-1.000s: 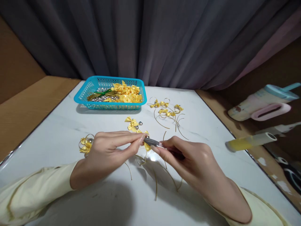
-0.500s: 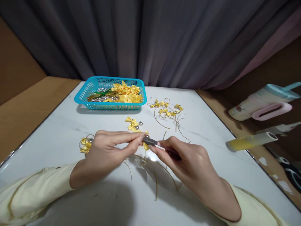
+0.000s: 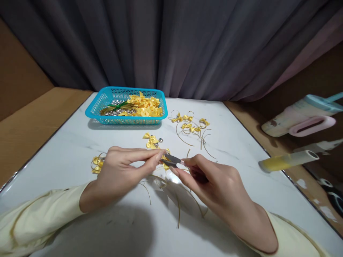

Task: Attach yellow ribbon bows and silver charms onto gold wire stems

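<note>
My left hand (image 3: 124,169) pinches a yellow ribbon bow (image 3: 166,166) between thumb and fingers, partly hidden by the fingertips. Closed around small dark-bladed thread snips (image 3: 174,159), my right hand (image 3: 221,185) keeps their parted blades right at the bow; most of the handle is inside the fist. Thin gold cords (image 3: 178,210) hang or lie below the hands. Just beyond my left hand rest loose yellow bows (image 3: 150,140) with silver bells (image 3: 160,140). Another bow with a cord loop (image 3: 97,164) lies left of that hand.
A blue basket (image 3: 124,121) of yellow bows, silver bells and a tied gold cord bundle stands at the back. Bows on cord loops (image 3: 191,126) lie behind my right hand. A yellow-filled tube (image 3: 288,162) and a tumbler (image 3: 297,116) are at the right, with black-handled scissors (image 3: 333,196).
The snips' blades have spread apart; they were together before. Both hands stay nearly in place, with the bow still in the left. The view has shifted very slightly.
</note>
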### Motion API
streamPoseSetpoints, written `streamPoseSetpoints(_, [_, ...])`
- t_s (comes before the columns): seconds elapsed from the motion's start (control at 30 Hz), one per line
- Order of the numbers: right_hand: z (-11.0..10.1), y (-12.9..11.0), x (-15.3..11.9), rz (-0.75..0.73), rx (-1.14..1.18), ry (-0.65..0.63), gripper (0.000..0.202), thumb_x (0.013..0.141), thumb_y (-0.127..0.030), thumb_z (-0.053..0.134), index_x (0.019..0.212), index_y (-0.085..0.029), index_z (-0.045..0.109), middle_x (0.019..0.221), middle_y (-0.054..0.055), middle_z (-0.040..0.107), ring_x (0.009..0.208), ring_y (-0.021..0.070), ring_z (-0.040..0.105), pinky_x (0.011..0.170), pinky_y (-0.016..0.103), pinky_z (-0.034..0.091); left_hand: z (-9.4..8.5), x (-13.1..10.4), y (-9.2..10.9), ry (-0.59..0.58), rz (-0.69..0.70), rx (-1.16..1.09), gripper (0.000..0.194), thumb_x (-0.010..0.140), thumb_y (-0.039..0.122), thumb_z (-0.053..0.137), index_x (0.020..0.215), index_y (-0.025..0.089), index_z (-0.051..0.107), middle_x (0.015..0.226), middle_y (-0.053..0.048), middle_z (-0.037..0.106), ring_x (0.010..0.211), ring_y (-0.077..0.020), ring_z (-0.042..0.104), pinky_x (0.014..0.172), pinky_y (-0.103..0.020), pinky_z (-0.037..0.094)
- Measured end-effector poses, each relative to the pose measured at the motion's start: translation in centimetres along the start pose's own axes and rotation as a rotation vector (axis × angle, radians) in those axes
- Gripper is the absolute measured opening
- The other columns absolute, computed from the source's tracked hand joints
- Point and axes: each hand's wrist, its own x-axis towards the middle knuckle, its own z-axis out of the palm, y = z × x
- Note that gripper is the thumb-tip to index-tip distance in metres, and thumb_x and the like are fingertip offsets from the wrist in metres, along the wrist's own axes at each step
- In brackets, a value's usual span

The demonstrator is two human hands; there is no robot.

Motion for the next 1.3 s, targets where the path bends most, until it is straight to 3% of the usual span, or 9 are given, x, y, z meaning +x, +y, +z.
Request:
streamPoseSetpoints(0.17, [-0.5, -0.2, 0.2, 0.049, 0.037, -0.032, 0.012, 0.084, -0.025, 0.058, 0.076, -0.017, 0.052, 0.048, -0.006, 0.052, 0.036, 0.0055, 0.042, 0.038, 0.018, 0.029, -0.1, 0.2, 0.2, 0.016, -0.049, -0.011, 0.013, 0.073, 0.016, 0.065, 0.078, 0.024, 0.075, 0.076, 0.005, 0.073, 0.06, -0.0163, 0.071, 0.056, -0.02, 0.062])
streamPoseSetpoints(0.43, [-0.6, -0.4, 0.7, 0.187, 0.149, -0.107, 0.019, 0.085, -0.024, 0.055, 0.068, -0.016, 0.053, 0.05, -0.005, 0.053, 0.04, 0.0044, 0.041, 0.04, 0.016, 0.031, 0.1, 0.0, -0.1, 0.004, 0.015, -0.027, 0.017, 0.073, 0.014, 0.066, 0.081, 0.027, 0.074, 0.08, 0.006, 0.073, 0.064, -0.0165, 0.071, 0.061, -0.022, 0.062])
streamPoseSetpoints(0.73, [0.3, -0.4, 0.0, 0.129, 0.116, -0.06, 0.013, 0.086, -0.025, 0.054, 0.076, -0.016, 0.054, 0.053, -0.004, 0.058, 0.041, 0.0057, 0.048, 0.042, 0.016, 0.034, 0.2, 0.1, 0.0, 0.004, 0.011, -0.031, 0.018, 0.071, 0.012, 0.066, 0.079, 0.026, 0.074, 0.079, 0.005, 0.073, 0.063, -0.0172, 0.071, 0.061, -0.022, 0.062])
streamPoseSetpoints(1.03, [1.0, -0.2, -0.2, 0.069, 0.023, -0.001, 0.013, 0.086, -0.026, 0.054, 0.077, -0.017, 0.053, 0.052, -0.004, 0.058, 0.039, 0.0065, 0.049, 0.041, 0.016, 0.033, -0.1, 0.3, 0.4, -0.02, -0.086, -0.056, 0.017, 0.071, 0.014, 0.066, 0.078, 0.027, 0.075, 0.076, 0.006, 0.072, 0.059, -0.018, 0.071, 0.057, -0.022, 0.062])
streamPoseSetpoints(1.3, [0.9, 0.0, -0.4, 0.072, 0.042, -0.039, 0.013, 0.089, -0.027, 0.051, 0.079, -0.018, 0.052, 0.054, -0.004, 0.058, 0.04, 0.0065, 0.049, 0.041, 0.017, 0.033, -0.2, 0.3, 0.2, -0.045, -0.153, -0.103, 0.013, 0.073, 0.018, 0.065, 0.078, 0.025, 0.075, 0.072, 0.004, 0.073, 0.058, -0.0183, 0.07, 0.051, -0.02, 0.06])
